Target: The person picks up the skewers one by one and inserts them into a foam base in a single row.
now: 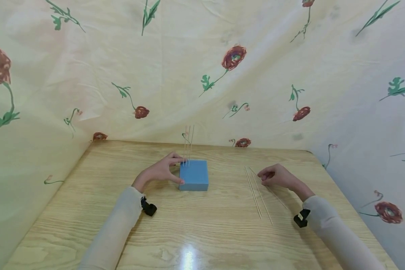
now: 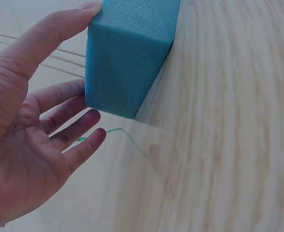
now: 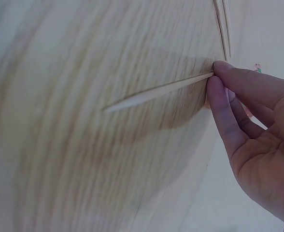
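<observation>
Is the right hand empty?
No, the right hand pinches a thin pale stick with a tapered end.

From where I stood, the left sleeve [image 1: 111,228] and the right sleeve [image 1: 337,228] looked plain, long and off-white. A blocky black device [image 1: 149,208] sat at the left cuff [image 1: 134,195], a similar black block [image 1: 301,218] at the right cuff [image 1: 313,204]

Foam block [image 1: 196,174] on tabletop [image 1: 219,232]; upright skewers [image 1: 191,145] in its rear-left part; left grip [image 1: 162,169] at its left side; loose skewers [image 1: 253,192] to its right; right grip [image 1: 279,177] beyond them; cloth [image 1: 175,75] behind tabletop
</observation>
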Tool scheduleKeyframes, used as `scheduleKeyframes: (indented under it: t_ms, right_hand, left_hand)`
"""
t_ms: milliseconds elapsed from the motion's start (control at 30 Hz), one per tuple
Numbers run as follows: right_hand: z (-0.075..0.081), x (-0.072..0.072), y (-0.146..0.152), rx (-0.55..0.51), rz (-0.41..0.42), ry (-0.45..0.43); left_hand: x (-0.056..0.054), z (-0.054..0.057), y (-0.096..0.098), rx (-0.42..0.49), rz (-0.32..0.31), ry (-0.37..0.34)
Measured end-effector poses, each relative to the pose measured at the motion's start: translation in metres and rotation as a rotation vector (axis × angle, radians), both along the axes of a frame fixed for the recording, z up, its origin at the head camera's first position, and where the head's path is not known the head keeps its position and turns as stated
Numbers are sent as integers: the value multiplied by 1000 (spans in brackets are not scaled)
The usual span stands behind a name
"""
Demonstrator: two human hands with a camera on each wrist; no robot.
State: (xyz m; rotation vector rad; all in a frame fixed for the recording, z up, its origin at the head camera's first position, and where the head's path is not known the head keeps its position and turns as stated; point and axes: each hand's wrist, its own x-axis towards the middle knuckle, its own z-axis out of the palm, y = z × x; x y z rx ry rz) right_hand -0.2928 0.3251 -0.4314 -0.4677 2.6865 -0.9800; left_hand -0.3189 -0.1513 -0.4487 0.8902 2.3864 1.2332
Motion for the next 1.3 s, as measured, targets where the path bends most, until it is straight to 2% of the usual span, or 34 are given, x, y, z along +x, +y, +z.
scheduleKeyframes:
  t_ms: [600,833,1067,1300]
  right_hand:
    - [-4,1,0,-13,-6,8]
    - [-6,3,-1,24,-45,18]
    - [-2,5,-4,20,-69,32]
    - [-4,6,-4,25,-58,58]
  left_hand:
    - [1,-1,-1,3,-5,13]
    - [3,-1,-2,-1,-14,16]
    - [3,-1,-1,1,-1,9]
    - [2,-3,-1,-8,-7,21]
